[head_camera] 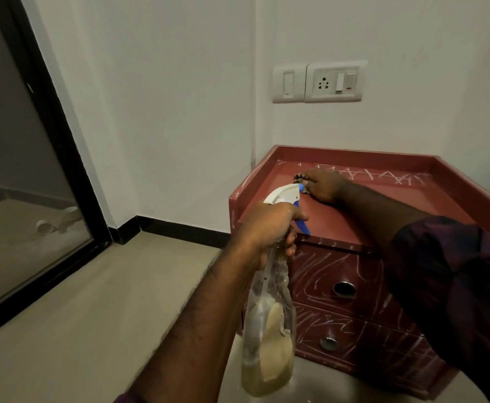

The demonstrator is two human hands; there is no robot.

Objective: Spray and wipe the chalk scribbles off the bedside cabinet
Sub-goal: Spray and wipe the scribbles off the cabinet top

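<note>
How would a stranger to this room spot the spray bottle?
Find the dark red bedside cabinet against the white wall, scribbled with white chalk. At its left front corner, the left hand grips a clear plastic spray bottle of yellowish liquid. Nothing else has its white head and blue trigger.

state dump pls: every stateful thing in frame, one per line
spray bottle: held by the neck, liquid low
left hand: grips the bottle, finger on the trigger
cabinet top: chalk left along the back
cloth: bunched, on the cabinet top
right hand: holds the cloth against the top
upper drawer: shut, scribbled
lower drawer: shut, scribbled
wall socket: nothing plugged in
</note>
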